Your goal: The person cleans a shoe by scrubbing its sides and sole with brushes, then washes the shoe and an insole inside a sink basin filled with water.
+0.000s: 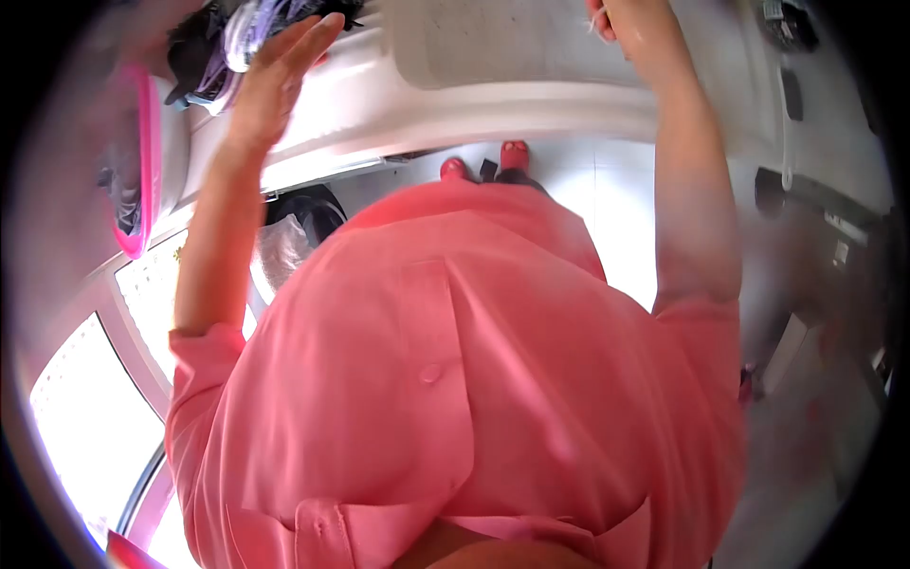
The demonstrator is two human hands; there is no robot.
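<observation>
My left hand [282, 81] is raised over the left side of a white sink or counter [531, 109], its fingers stretched out. Beside it is a bundle of black, purple and white items [227, 52], which looks like cloth or cords; I cannot tell whether the hand touches it. At the top edge, partly cut off, my right hand [640, 33] has its fingers closed on a thin white strand [597, 21]. Below that hand spreads the greyish recessed surface [483, 47] of the white unit.
A pink-rimmed basin [148, 142] with dark contents stands at the left. Under the counter edge are a black item [313, 211] and a silvery bag [282, 251]. Dark objects [789, 27] lie at the upper right. My red shoes [514, 155] stand on the pale floor [621, 204].
</observation>
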